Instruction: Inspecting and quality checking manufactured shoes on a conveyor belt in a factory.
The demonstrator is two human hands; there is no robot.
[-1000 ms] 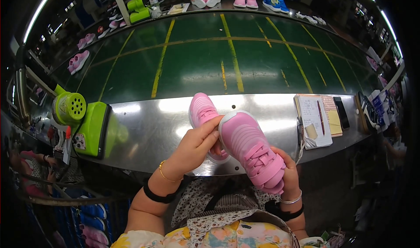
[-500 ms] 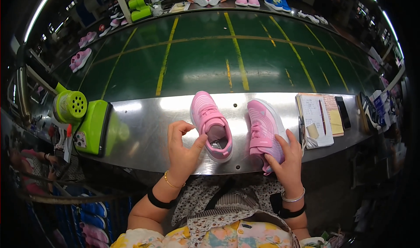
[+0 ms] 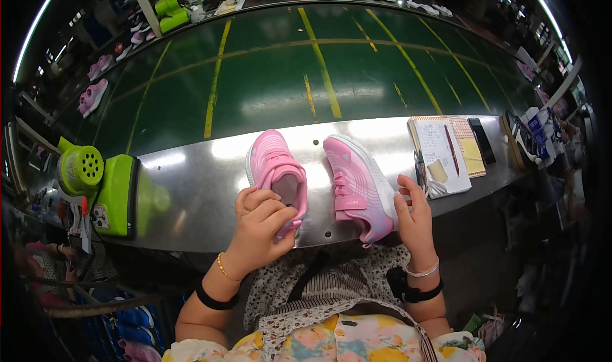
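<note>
Two pink sneakers with strap fastenings lie side by side on the steel worktop (image 3: 185,190), toes pointing away from me. My left hand (image 3: 261,231) is closed over the heel collar of the left sneaker (image 3: 273,151), fingers curled at its opening and thumb low by the heel. That hand hides part of the sneaker's back. The right sneaker (image 3: 356,190) leans over, showing its side and the white sole edge toward my right hand (image 3: 414,218). This hand is open, thumb and fingers apart, just right of that sneaker's heel and holding nothing.
A lime-green machine (image 3: 118,196) stands on the left. On the right lie an open notebook (image 3: 437,145) with a pen, a dark phone (image 3: 481,141) and a dark shoe (image 3: 519,139). Beyond the worktop runs a green belt (image 3: 255,81) with yellow lines; more shoes sit across it.
My left hand has gone from beside the left sneaker onto its heel. My right hand has come off the right sneaker. The whole view has shifted, and the hands across the belt have left it.
</note>
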